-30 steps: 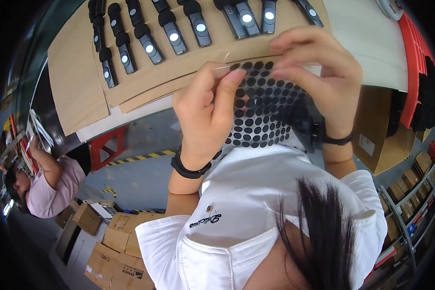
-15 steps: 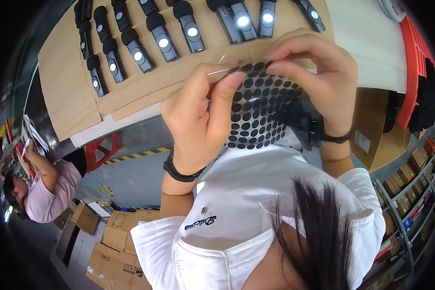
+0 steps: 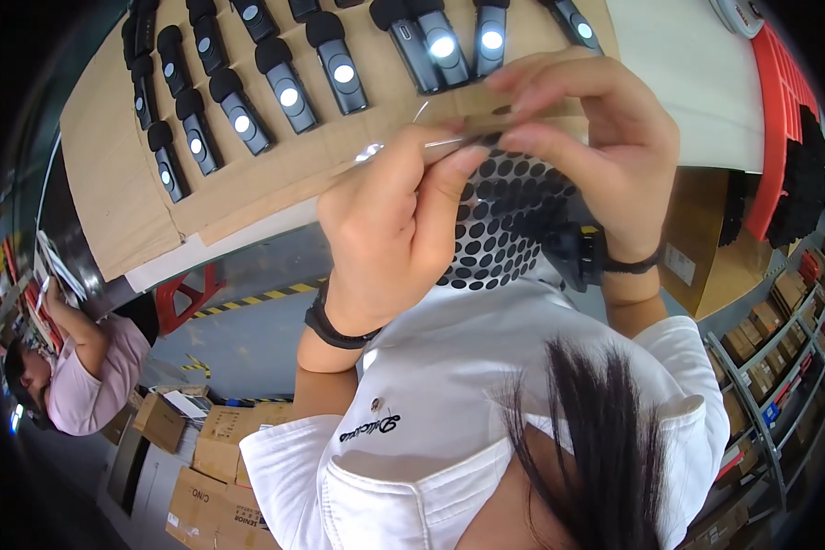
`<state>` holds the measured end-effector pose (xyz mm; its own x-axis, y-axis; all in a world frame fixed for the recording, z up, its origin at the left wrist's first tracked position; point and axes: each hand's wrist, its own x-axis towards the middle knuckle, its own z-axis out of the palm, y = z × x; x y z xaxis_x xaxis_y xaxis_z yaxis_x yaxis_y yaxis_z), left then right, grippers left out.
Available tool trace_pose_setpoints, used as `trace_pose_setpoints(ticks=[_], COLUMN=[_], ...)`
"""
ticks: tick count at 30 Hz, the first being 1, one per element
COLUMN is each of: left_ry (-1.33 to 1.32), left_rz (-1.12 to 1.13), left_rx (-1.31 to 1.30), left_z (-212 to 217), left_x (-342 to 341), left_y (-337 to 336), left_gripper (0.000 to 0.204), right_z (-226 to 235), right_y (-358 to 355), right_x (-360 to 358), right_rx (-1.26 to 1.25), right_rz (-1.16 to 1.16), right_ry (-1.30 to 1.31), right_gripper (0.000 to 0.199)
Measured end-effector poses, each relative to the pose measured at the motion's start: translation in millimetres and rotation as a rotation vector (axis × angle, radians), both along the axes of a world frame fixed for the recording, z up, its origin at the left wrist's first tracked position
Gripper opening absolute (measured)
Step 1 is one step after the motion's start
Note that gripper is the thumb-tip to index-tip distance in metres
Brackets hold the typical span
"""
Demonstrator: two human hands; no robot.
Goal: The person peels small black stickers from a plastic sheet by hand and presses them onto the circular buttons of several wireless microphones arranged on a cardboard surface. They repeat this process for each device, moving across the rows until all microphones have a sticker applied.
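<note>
Between my hands hangs a clear sheet covered with rows of black round stickers (image 3: 500,215), its upper part bent over. My left hand (image 3: 399,215) is closed, pinching the sheet's upper edge between thumb and fingers. At the same edge, the thumb and forefinger of my right hand (image 3: 605,147) come close together around a small black round sticker (image 3: 502,110). Just beyond my hands, small dark wireless microphones (image 3: 344,78) with foam tops and lit white circles lie in rows on a flat piece of cardboard (image 3: 238,188).
To the right, a red rack (image 3: 784,137) holds black fuzzy items beside the white tabletop (image 3: 687,82). An open cardboard box (image 3: 706,243) stands below it, near metal shelving (image 3: 765,403). Cartons (image 3: 215,504) sit on the floor at lower left. A person in pink (image 3: 96,376) works at far left.
The sheet's top edge has folded over more, and my left hand has shifted slightly right. My right fingers have parted a little, with a black round sticker showing between them.
</note>
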<state>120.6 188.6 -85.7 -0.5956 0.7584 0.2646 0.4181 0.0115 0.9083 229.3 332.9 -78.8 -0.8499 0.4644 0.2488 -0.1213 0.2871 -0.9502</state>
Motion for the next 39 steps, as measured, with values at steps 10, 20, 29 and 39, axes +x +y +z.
trace_pose_setpoints(ticks=[10,20,29,39], left_ry=[-0.074,0.208,0.238,0.213], left_rz=[-0.09,-0.654,-0.597,-0.62], left_rx=[-0.003,0.091,0.082,-0.014], left_z=[6,5,-7,-6], left_x=[5,34,40,39], left_y=[15,72,106,107], left_gripper=[0.007,0.015,0.01,0.018], right_z=[-14,9,-26,-34], right_y=[18,115,123,126], right_x=[25,49,20,21], right_rx=[-0.079,-0.012,-0.257,-0.203], right_rz=[0.015,-0.057,0.115,0.143], right_ry=[0.212,0.015,-0.115,-0.01], right_gripper=[0.057,0.044,0.051,0.046])
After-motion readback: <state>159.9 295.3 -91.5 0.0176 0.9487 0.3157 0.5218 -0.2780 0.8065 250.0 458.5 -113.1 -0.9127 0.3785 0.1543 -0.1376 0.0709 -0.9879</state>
